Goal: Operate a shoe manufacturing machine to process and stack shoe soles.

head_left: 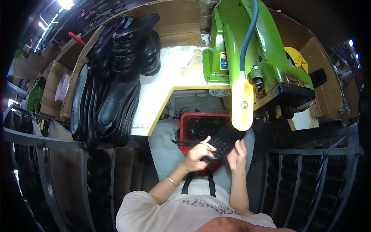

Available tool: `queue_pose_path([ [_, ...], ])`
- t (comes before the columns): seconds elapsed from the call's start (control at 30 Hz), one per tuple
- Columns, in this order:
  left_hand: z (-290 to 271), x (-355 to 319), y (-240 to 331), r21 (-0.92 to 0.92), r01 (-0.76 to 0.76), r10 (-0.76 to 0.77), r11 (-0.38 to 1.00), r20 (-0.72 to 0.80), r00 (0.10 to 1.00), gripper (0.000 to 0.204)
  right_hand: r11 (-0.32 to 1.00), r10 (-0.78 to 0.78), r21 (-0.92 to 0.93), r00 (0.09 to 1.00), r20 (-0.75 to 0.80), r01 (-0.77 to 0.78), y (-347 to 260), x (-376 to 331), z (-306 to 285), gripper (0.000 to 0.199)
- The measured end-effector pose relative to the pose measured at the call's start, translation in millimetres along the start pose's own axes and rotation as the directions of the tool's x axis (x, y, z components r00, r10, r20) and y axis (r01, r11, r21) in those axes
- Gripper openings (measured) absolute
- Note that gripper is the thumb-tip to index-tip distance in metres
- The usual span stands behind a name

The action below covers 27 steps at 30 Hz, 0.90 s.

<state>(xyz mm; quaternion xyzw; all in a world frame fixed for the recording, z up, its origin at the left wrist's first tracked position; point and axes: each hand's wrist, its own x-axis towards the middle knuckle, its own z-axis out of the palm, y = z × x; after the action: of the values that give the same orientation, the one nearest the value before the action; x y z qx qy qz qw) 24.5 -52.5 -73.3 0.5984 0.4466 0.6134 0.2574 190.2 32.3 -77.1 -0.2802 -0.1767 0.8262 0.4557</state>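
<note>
A black shoe sole (223, 144) with a studded surface slants across my lap, its far end reaching beneath the machine's yellowish lamp (242, 106). My left hand (196, 157) is closed on its near end, with the thumb and index finger over the top. From those fingers a thin dark strip (190, 143) runs leftward; whether it is joined to the sole I cannot tell. Along the sole's right edge, my right hand (237, 156) grips it with fingers pointing up, the thumb side against the edge. Part of its hold is hidden behind the sole.
A red bin (182, 129) with black scraps sits between my knees. The green machine (266, 46) stands on a white table (166, 69) with a yellow-edged cutout. Stacked black soles (116, 112) fill the table's left side. Metal racks (297, 152) flank me, and cardboard (177, 25) walls the back.
</note>
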Motion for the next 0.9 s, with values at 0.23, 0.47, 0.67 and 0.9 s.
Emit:
queue_pose_path([
  [0.23, 21, 14, -16, -0.082, -0.089, 0.089, 0.993, 0.001, 0.996, 0.024, 0.999, -0.042, -0.014, 0.990, -0.131, 0.041, -26, 19, -30, 0.039],
  [0.47, 26, 18, -18, 0.016, -0.195, 0.187, 0.981, 0.222, 0.957, 0.029, 0.996, 0.003, -0.087, 0.996, -0.089, -0.010, -42, 17, -22, 0.040],
  [0.67, 36, 47, 24, 0.096, 0.021, -0.045, 0.995, 0.252, 0.967, 0.039, 0.923, -0.234, -0.330, 0.969, -0.073, 0.198, -64, -14, -24, 0.059],
  [0.9, -43, 23, -5, 0.726, 0.242, -0.457, 0.643, 0.110, 0.883, 0.031, 0.457, -0.751, -0.737, 0.660, -0.019, 0.499, -239, 28, -56, 0.061],
])
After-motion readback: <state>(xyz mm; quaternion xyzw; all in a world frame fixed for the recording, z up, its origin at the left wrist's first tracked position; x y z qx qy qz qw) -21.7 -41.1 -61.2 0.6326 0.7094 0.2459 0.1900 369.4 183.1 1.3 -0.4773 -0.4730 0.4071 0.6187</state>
